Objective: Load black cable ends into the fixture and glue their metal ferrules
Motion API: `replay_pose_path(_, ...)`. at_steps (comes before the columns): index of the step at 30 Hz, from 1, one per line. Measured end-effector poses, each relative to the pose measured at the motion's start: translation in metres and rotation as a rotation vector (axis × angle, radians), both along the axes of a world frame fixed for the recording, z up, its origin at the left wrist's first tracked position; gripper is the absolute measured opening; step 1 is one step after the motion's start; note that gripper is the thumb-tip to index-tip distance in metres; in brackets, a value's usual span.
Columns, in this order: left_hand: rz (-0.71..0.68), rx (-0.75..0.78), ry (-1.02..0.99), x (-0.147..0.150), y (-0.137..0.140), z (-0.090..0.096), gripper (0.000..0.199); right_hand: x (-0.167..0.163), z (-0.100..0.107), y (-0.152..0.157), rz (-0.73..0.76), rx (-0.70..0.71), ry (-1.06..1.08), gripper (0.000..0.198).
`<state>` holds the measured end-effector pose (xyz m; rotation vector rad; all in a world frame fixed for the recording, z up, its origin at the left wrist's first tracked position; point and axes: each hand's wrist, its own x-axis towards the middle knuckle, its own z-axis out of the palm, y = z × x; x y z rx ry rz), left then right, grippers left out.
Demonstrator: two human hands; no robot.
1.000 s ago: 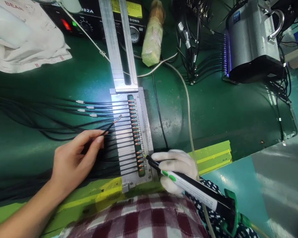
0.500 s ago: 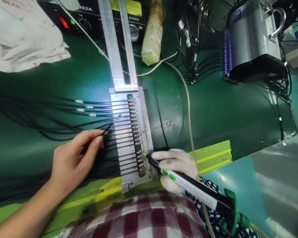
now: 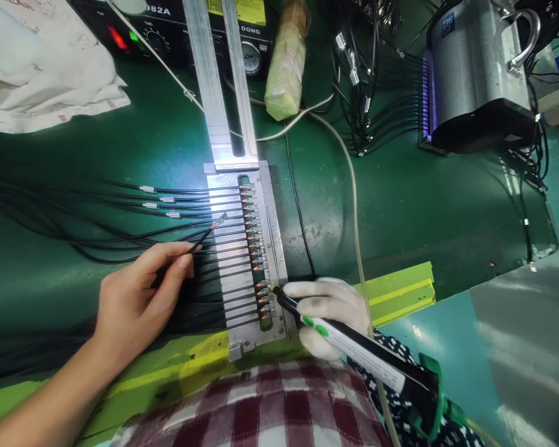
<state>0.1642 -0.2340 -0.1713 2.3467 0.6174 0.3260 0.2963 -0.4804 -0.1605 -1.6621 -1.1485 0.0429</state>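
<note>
Between thumb and forefinger, my left hand (image 3: 144,292) pinches a black cable (image 3: 204,238) whose bare end carries a small metal connector. That end hovers over a metal fixture (image 3: 235,282), where several black cables lie side by side with their connectors lined up along a slot. My right hand (image 3: 333,310), in a white glove, is closed around a black dispensing syringe (image 3: 363,357) with a white label and green dots. The syringe's fine tip points at the connectors in the lower half of the row; whether it touches one I cannot tell.
Behind the fixture stands a black dispenser controller (image 3: 168,37) with lit red and green lamps. A wrapped yellowish block (image 3: 285,81) lies nearby. At right, a silver curing lamp (image 3: 477,74) glows purple over cables. A white cloth (image 3: 51,87) lies at left; a clear hose (image 3: 355,205) crosses the table.
Almost nothing differs. The syringe tip has shifted very slightly up along the connector row, while my left hand and its cable stay in place.
</note>
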Motion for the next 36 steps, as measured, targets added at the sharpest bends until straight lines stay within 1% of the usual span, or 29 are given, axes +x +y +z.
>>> replay_pose_path(5,0.003,0.004,0.005,0.0,0.0,0.0,0.022,0.0,0.002,-0.001,0.008,-0.025,-0.005,0.012)
replay_pose_path(13,0.024,0.016,0.008,-0.002,0.0,-0.002,0.022,0.0,0.003,-0.001,0.015,-0.031,-0.014,0.013)
replay_pose_path(18,0.014,0.025,0.0,0.0,0.0,-0.001,0.023,0.002,0.002,-0.002,0.022,-0.024,-0.038,0.015)
replay_pose_path(20,0.018,0.023,-0.006,0.001,-0.001,-0.001,0.024,0.002,0.002,-0.004,0.031,-0.008,-0.044,0.017)
replay_pose_path(24,0.026,0.033,-0.001,0.0,-0.001,-0.002,0.025,0.0,0.0,-0.011,0.048,0.068,-0.042,0.019)
replay_pose_path(26,0.03,0.03,0.001,-0.001,-0.001,-0.002,0.025,-0.002,0.0,-0.013,0.053,0.076,-0.037,0.019)
replay_pose_path(33,0.045,0.027,0.039,0.0,-0.001,0.0,0.026,-0.004,0.003,-0.011,0.097,-0.012,-0.03,0.013)
replay_pose_path(36,0.048,0.036,0.04,0.0,-0.001,0.0,0.026,-0.003,0.005,-0.009,0.093,-0.029,-0.039,0.011)
